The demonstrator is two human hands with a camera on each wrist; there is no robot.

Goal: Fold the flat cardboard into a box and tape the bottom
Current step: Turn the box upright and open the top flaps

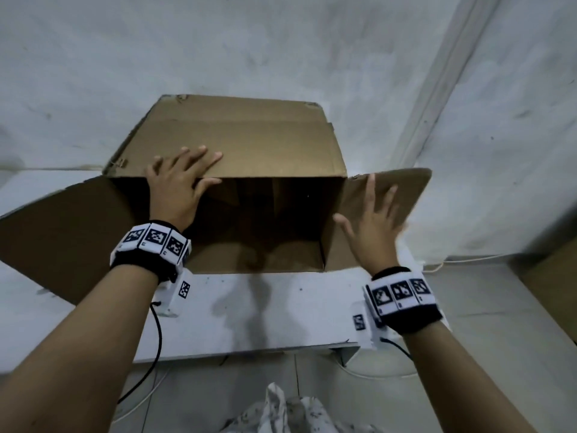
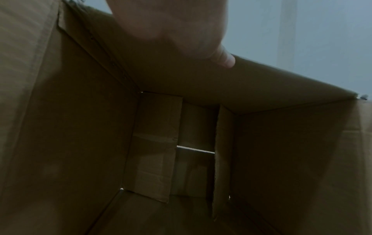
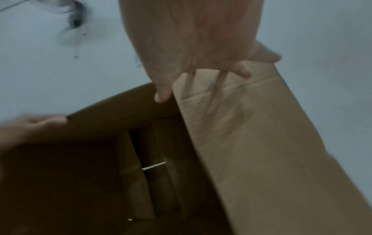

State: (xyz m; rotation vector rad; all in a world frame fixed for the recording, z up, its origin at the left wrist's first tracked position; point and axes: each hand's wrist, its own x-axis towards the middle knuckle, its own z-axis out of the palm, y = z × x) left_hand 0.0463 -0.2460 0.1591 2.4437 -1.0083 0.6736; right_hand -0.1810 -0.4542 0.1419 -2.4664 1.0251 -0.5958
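The box (image 1: 249, 145) lies on its side, its mouth facing the person and unblocked between the left hand (image 1: 179, 185) on its top edge and the right hand (image 1: 373, 220) against the right flap (image 1: 402, 189). Folded flaps wall off its far end; the left flap (image 1: 62, 226) spreads wide.

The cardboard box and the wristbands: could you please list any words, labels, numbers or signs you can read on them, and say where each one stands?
No readable text in any view.
Cardboard box: plain brown panels and flaps, no print, label or brand visible, inside or out.
Left wristband and right wristband: black-and-white square marker patterns, not words; tiny marks beneath the squares are too small to read.
White wrist modules: one marker square each, no legible lettering.
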